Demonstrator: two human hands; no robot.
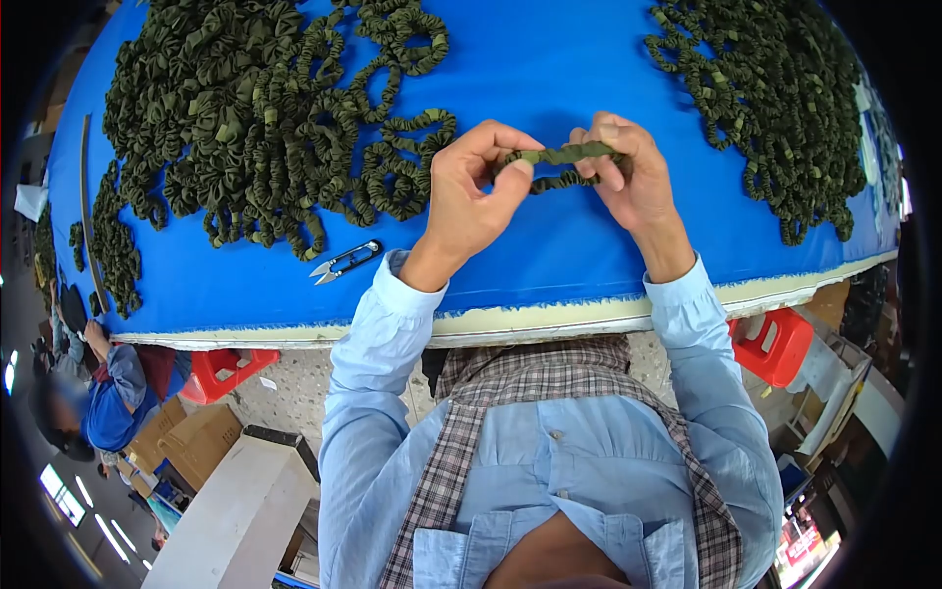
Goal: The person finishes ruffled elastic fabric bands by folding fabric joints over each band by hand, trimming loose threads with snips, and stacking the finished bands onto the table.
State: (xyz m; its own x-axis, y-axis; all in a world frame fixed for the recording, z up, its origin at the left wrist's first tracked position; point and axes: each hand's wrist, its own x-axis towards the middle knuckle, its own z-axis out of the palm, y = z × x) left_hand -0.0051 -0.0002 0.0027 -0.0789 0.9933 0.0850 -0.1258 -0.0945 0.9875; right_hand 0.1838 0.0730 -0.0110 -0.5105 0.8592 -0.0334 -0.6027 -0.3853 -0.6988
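A dark green scrunchie (569, 154) is stretched between my two hands above the blue table cover. My left hand (474, 191) pinches its left end between thumb and forefinger. Fingers of my right hand (633, 175) are curled round the other end, partly hiding it. To the left spreads a large heap of similar green scrunchies (221, 108), its near loops close to my left hand. Another heap of scrunchies (775, 108) covers the right side. Below the left heap lies a pair of thread snips (345, 262), its blades pointing left.
Along the table's near edge (549, 319) the blue cloth is frayed. A long thin strip (88, 211) lies at the far left. Red stools (775, 347) stand under the table. A person in blue (123, 393) is at the left end, near cardboard boxes (196, 442).
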